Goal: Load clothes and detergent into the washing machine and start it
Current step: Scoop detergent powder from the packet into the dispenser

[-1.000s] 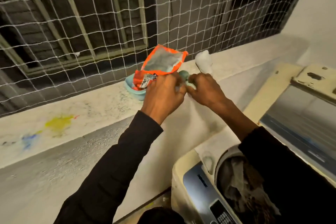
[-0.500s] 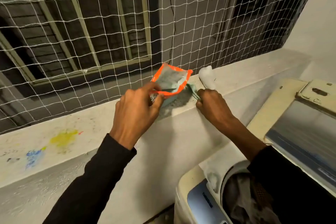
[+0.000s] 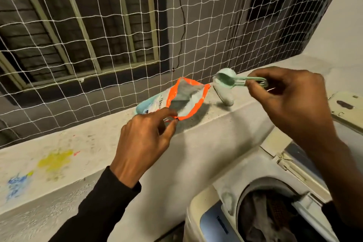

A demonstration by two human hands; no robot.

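Observation:
An orange-rimmed detergent pouch lies open on the concrete ledge. My left hand pinches its lower edge between thumb and forefinger. My right hand holds a pale green scoop by its handle, raised above the ledge to the right of the pouch, with powder heaped in the bowl. At the bottom right is the top-loading washing machine, its lid raised, with clothes in the drum.
White netting and a barred window stand right behind the ledge. A whitish lump lies on the ledge beside the pouch. Yellow and blue paint stains mark the ledge at left. A light wall rises at the right.
My right hand has lifted the scoop out of the pouch and drawn it up and to the right. My left hand has slid down to the pouch's lower edge.

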